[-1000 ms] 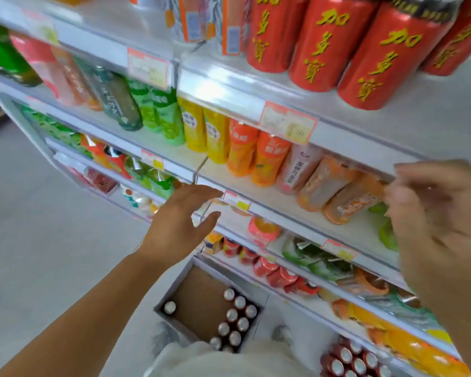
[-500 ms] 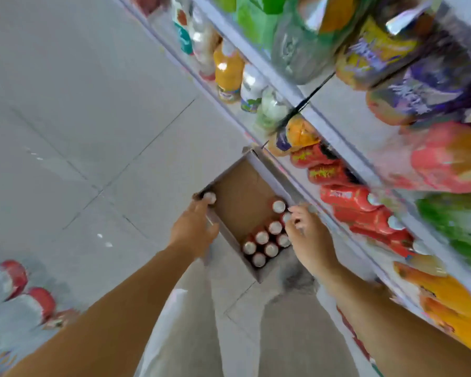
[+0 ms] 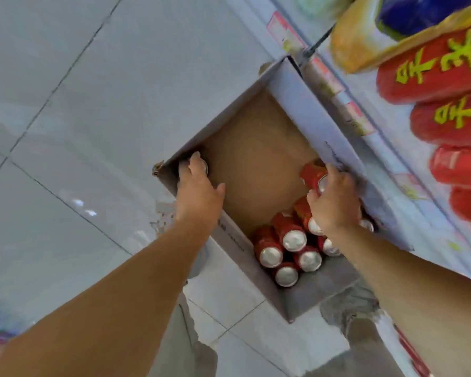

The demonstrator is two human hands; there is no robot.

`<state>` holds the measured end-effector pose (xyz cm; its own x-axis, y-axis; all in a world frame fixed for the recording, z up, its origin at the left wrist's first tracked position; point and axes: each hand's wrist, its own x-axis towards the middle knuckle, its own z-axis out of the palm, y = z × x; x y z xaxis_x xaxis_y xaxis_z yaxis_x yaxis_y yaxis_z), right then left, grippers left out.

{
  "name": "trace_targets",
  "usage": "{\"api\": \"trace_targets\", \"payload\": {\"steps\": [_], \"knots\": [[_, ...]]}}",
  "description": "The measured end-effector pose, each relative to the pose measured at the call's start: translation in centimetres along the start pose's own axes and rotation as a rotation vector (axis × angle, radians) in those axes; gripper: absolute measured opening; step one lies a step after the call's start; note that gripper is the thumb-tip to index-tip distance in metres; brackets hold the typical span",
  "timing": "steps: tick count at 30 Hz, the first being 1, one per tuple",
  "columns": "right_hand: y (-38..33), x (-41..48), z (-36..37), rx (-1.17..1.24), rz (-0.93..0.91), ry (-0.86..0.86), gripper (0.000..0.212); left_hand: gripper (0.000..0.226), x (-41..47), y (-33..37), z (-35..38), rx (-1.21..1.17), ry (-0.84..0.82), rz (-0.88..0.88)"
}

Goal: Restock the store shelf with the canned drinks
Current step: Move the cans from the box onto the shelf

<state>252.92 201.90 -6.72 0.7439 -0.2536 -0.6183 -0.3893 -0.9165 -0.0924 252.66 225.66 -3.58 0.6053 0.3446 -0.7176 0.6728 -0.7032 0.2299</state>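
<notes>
A red can point(image 3: 312, 172) is gripped by the right hand point(image 3: 335, 202). The corner can point(image 3: 204, 166) is covered by the left hand point(image 3: 199, 191), grip unclear.

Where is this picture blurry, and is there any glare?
Head view: the shelf cans at right are motion-smeared, their yellow lettering streaked; the boxed cans look sharper; white glare patches sit on the floor tiles.

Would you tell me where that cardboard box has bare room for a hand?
The brown floor of the grey-walled cardboard box is bare across its middle and far end, between the left hand and the right hand gripping a red can. The near right corner is crowded with red silver-topped cans.
</notes>
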Motion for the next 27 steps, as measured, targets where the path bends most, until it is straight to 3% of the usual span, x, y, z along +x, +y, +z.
{"api": "trace_targets", "payload": {"steps": [6,8,13,19,22,27], "knots": [[1.1,0.4,2.6,-0.04,-0.028,0.149,0.084,0.095,1.8,0.1,3.5,0.326,0.183,-0.051],[1.5,0.7,2.8,-0.028,-0.056,0.169,0.081,0.086,3.0,-0.4,4.2,0.374,0.239,-0.057],[2.8,1.2,3.3,-0.04,-0.181,0.185,0.078,0.048,4.2,-2.0,4.9,0.664,0.382,0.119],[3.5,1.9,2.4,-0.115,-0.265,0.13,0.072,0.064,4.7,-1.4,3.6,0.332,0.096,0.136],[2.9,0.3,0.6,0.029,-0.227,0.093,0.071,0.076,3.2,-0.3,1.0,0.053,0.053,0.091],[0.3,-6.3,-7.0,0.356,-0.169,0.12,0.068,0.067,-4.3,2.5,-5.1,-0.181,0.053,0.206]]}}
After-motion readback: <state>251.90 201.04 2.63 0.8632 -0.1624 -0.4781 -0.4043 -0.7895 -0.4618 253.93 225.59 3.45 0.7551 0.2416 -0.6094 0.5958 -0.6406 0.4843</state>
